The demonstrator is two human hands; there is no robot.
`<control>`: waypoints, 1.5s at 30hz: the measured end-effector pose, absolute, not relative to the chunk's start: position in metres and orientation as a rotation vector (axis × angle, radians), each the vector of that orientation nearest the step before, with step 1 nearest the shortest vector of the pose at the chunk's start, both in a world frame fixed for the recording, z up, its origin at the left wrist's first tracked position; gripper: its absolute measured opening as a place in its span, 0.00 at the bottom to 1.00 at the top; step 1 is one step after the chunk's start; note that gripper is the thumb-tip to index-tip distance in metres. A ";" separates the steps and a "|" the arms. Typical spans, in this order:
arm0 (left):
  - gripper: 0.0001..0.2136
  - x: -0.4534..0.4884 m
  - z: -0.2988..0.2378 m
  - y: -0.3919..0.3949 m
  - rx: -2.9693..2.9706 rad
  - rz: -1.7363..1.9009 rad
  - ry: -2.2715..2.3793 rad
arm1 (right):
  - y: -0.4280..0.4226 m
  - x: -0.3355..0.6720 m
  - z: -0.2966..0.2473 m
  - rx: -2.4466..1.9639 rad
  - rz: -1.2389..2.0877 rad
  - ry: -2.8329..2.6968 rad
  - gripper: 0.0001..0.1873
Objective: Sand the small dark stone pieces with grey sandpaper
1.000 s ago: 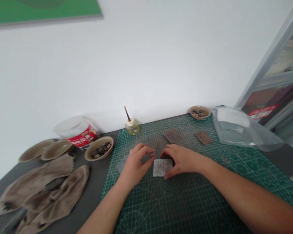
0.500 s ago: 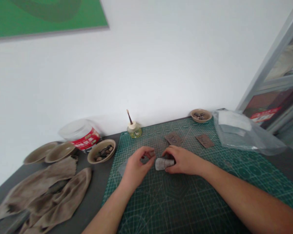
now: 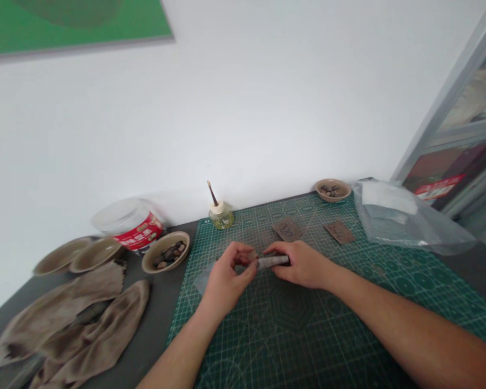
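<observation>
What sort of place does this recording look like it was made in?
Probably a small craft workbench: a green gridded cutting mat, a small glass bottle with a brush, and a rolled grey strip held between the left hand and right hand.

Bowl of pebbles (image 3: 166, 255) beside crumpled brown cloths (image 3: 65, 305)

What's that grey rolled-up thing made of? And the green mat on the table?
The thin rolled grey strip looks like paper or soft cloth: it curls tightly and has a dull, slightly mottled finish, but I can't tell which. The green gridded cutting mat looks like smooth matte plastic or vinyl, lying flat with pale printed lines.
</observation>
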State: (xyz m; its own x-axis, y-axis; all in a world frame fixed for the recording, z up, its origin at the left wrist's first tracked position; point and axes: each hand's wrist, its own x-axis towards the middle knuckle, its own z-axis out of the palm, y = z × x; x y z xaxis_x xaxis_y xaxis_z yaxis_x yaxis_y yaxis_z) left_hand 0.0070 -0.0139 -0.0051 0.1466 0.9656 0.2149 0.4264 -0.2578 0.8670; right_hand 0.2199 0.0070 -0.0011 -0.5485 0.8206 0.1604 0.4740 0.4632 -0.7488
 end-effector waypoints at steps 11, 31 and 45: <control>0.10 0.009 -0.007 -0.013 1.589 1.117 1.158 | 0.008 0.219 -0.005 -1.012 1.174 -1.944 0.15; 0.10 0.014 -0.002 -0.016 1.297 0.991 0.949 | 0.008 0.215 -0.007 -0.974 1.318 -1.668 0.14; 0.11 0.018 -0.010 -0.014 1.138 0.968 0.934 | 0.006 0.209 -0.014 -0.891 0.905 -1.913 0.41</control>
State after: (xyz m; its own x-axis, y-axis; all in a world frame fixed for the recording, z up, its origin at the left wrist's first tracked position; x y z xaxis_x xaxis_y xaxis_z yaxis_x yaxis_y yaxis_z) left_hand 0.0177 -0.0135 -0.0099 0.3067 0.9467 -0.0980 -0.1319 0.1442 0.9807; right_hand 0.2091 0.0064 -0.0140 -0.4134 0.8325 0.3689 0.2426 0.4912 -0.8366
